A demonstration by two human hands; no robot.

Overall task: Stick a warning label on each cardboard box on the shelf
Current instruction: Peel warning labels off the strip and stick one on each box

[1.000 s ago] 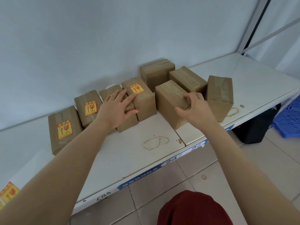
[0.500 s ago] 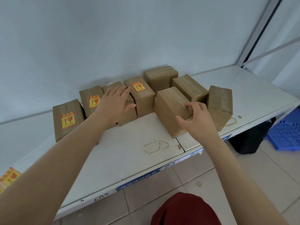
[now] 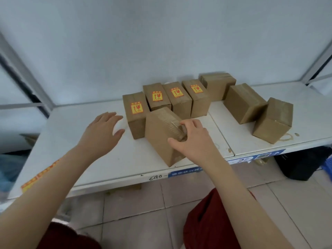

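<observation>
Several taped cardboard boxes stand on the white shelf (image 3: 71,141). A back row of them carries yellow and red warning labels (image 3: 136,108). My right hand (image 3: 192,139) grips the right top edge of a plain cardboard box (image 3: 161,141) that stands tilted near the shelf's front edge. To the left of it, my left hand (image 3: 102,132) hovers open over the shelf, holding nothing. Three plain boxes (image 3: 242,103) stand on the right, none with a label showing. A strip of warning labels (image 3: 41,175) lies at the shelf's left front edge, partly hidden by my left forearm.
A grey wall closes the back of the shelf, with metal uprights at both sides. A ring stain (image 3: 287,137) marks the shelf by the rightmost box. Below are a tiled floor, a black bag (image 3: 301,164) and a blue crate (image 3: 327,166). My red-clad knees are at the bottom.
My right hand has pulled the plain box left and forward out of the group. My left hand has come off the labelled box, whose label now shows, and moved left.
</observation>
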